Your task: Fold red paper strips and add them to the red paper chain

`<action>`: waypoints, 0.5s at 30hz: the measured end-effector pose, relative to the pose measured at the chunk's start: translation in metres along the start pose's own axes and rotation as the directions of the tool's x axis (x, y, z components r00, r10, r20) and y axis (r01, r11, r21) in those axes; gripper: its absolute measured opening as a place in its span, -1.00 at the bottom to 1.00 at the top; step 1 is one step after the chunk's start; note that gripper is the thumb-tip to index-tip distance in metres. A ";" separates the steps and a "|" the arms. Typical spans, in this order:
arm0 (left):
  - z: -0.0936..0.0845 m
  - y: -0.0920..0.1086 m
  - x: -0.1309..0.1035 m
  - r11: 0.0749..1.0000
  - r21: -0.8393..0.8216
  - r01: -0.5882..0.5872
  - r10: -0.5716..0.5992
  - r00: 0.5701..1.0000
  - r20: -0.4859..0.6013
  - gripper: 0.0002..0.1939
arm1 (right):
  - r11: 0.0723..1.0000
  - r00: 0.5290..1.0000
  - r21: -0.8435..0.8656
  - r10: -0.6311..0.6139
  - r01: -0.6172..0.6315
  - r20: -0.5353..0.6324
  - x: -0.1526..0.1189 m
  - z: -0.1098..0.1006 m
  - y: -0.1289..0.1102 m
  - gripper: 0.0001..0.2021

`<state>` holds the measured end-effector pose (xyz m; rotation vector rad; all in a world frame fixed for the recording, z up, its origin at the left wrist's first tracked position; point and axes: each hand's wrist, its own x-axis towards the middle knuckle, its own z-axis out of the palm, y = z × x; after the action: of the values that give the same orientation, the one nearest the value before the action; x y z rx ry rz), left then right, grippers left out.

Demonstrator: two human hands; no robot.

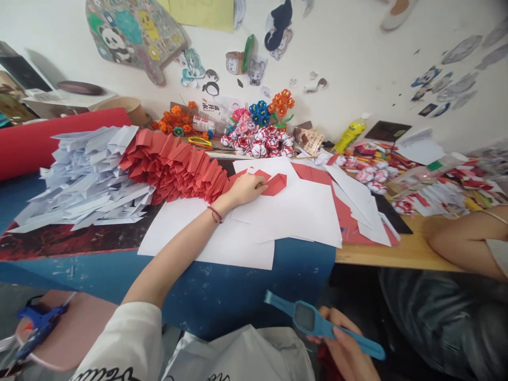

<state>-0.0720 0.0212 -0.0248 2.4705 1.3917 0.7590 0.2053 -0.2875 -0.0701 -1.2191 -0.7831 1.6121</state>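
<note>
My left hand reaches over white paper sheets, fingers curled on a folded red paper piece. Another bit of red paper lies just behind the knuckles. Low in front of my body, my right hand grips a light blue smartwatch by its strap, the screen facing up and the strap unfastened. Left of my left hand stands a long row of folded red paper pieces, and beside it a heap of folded white paper pieces.
Paper and pipe-cleaner flowers stand along the wall. A yellow bottle leans at the back right, near cluttered paper scraps. Another person's arm rests at the right table edge. A blue glue gun lies on a pink stool.
</note>
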 end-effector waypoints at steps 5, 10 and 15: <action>0.001 -0.001 0.000 0.999 -0.029 -0.014 0.014 1.000 -0.012 -0.73 | 0.959 0.996 0.270 0.074 -0.083 0.041 0.024 0.054 0.027 -0.66; 0.003 -0.002 0.000 1.000 -0.020 -0.015 0.015 1.000 -0.021 -0.72 | 0.732 0.913 0.600 0.408 -0.323 -0.007 0.024 0.084 0.041 -0.76; 0.000 0.000 0.000 1.000 -0.013 -0.008 0.008 1.000 -0.009 -0.75 | 0.617 0.878 0.658 0.455 -0.431 0.148 0.022 0.105 0.050 -0.75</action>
<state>-0.0716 0.0214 -0.0249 2.4676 1.3765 0.7790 0.0893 -0.2798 -0.0904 -0.9109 0.2001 2.0165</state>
